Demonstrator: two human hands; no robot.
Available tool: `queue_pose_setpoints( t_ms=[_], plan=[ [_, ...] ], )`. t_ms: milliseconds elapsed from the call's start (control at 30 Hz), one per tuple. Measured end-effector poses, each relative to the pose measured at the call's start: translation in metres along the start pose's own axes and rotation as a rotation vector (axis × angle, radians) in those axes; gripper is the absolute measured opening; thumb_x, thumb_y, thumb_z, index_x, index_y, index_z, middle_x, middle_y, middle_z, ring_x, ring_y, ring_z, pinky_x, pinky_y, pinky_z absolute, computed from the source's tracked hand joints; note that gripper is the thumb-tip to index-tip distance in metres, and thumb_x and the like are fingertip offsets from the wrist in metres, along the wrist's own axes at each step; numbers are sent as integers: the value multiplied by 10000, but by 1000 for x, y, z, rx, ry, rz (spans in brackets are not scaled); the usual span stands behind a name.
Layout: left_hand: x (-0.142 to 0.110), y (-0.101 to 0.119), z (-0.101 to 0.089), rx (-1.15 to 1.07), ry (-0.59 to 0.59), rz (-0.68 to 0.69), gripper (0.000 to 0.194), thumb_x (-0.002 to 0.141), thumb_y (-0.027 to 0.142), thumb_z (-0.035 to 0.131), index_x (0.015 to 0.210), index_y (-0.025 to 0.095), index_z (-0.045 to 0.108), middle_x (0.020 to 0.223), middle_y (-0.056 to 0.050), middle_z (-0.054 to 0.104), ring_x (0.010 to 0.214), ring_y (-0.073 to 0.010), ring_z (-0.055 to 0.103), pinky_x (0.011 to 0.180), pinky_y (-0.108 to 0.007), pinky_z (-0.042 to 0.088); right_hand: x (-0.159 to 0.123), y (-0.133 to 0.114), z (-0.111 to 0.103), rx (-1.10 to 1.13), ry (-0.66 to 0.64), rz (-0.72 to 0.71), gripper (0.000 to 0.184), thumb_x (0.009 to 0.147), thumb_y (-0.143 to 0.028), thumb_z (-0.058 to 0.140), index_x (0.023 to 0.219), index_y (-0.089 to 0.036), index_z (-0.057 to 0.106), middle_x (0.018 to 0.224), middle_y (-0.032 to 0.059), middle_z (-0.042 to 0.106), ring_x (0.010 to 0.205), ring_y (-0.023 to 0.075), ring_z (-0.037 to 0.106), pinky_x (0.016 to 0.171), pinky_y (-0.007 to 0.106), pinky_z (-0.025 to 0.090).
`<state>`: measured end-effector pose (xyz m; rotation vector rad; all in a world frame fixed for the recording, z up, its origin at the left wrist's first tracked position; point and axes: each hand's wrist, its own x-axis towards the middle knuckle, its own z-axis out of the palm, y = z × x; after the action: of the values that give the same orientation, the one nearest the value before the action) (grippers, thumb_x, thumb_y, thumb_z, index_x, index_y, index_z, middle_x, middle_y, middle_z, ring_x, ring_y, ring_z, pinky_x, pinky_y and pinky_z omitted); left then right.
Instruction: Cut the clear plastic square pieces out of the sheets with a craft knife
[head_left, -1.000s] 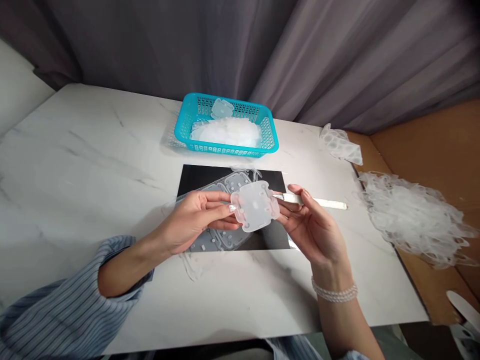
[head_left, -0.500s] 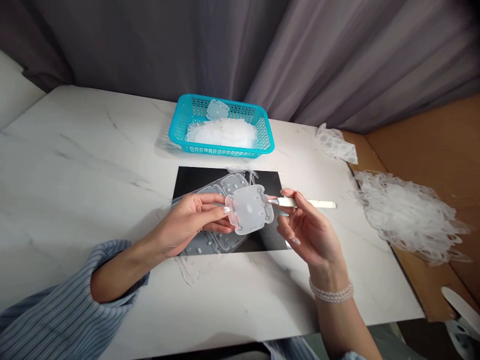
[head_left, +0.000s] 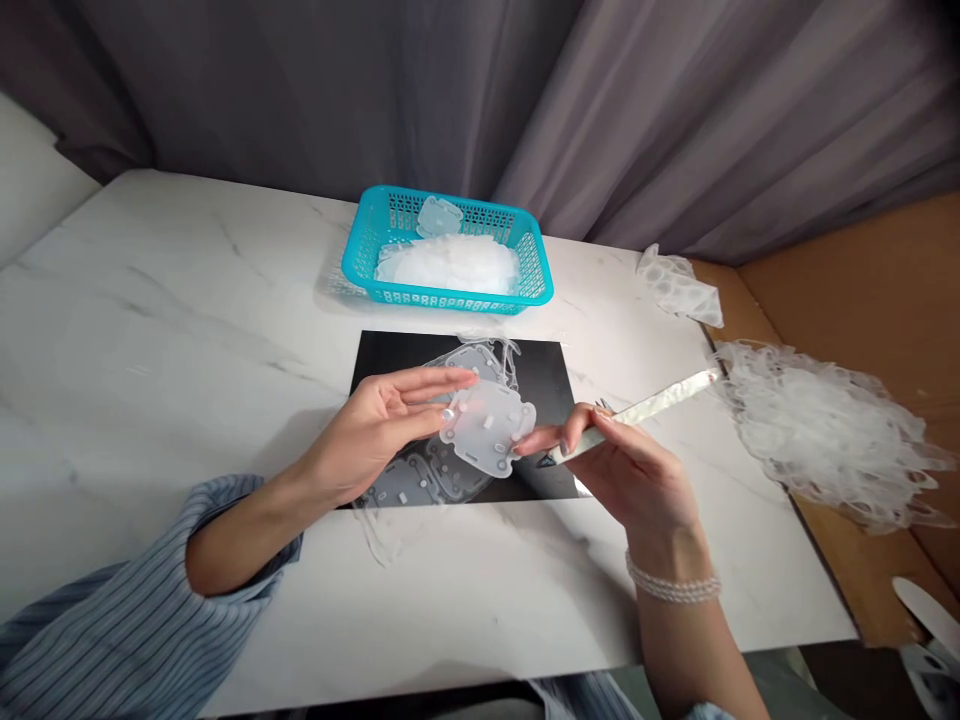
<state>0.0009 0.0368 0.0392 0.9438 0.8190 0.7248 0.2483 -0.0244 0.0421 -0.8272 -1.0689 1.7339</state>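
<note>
A translucent, rounded plate-like silicone piece [head_left: 486,428] with small raised nubs is between my hands. My left hand [head_left: 386,425] holds its left edge between thumb and fingers. With its fingertips at the piece's right edge, my right hand [head_left: 626,465] grips a slim pen-like craft knife [head_left: 651,402], whose handle is wrapped in white and whose dark tip points down-left. Below lies a clear molded sheet [head_left: 409,480] of similar pieces, partly hidden by my left hand, on a black mat [head_left: 536,365].
Behind the mat stands a blue perforated basket [head_left: 450,298] with a pile of translucent pieces [head_left: 454,265]. Stringy clear scraps [head_left: 825,430] heap over a cardboard box [head_left: 870,310] at right. Another clear scrap [head_left: 681,285] lies at the table's back right. A grey curtain [head_left: 337,90] hangs behind.
The piece has turned over or tilted, so its nubs now show. My right hand has shifted its grip; the knife slants up-right, its tip lower and away from the piece's edge.
</note>
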Motion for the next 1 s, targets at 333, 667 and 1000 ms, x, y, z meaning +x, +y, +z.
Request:
queue_pose_setpoints(
  t_ms=[333,667,1000],
  plan=[
    [-4,4,1,-25,-40,-8,806,793,195,759,1494,320,381,1503,-139,464,1175,-304,635,926,-347,540,0,0,-2,-48,118,23,397,998,-356,385,815,-216,708,1026,90,769,1135,299,651,1078,489,378],
    [-3,4,0,-80,-53,-34,755,795,192,770,1459,296,426,1382,-121,597,1116,-248,669,882,-281,544,0,2,-3,-42,165,24,385,988,-385,405,815,-228,710,990,78,773,1091,297,664,1069,498,379],
    [5,2,4,-28,7,-163,607,815,213,730,1379,182,507,1087,-111,743,893,-178,732,810,-272,587,-2,4,-7,-21,223,72,372,978,-416,423,845,-212,705,1170,103,721,1065,297,680,999,453,457]
  ],
)
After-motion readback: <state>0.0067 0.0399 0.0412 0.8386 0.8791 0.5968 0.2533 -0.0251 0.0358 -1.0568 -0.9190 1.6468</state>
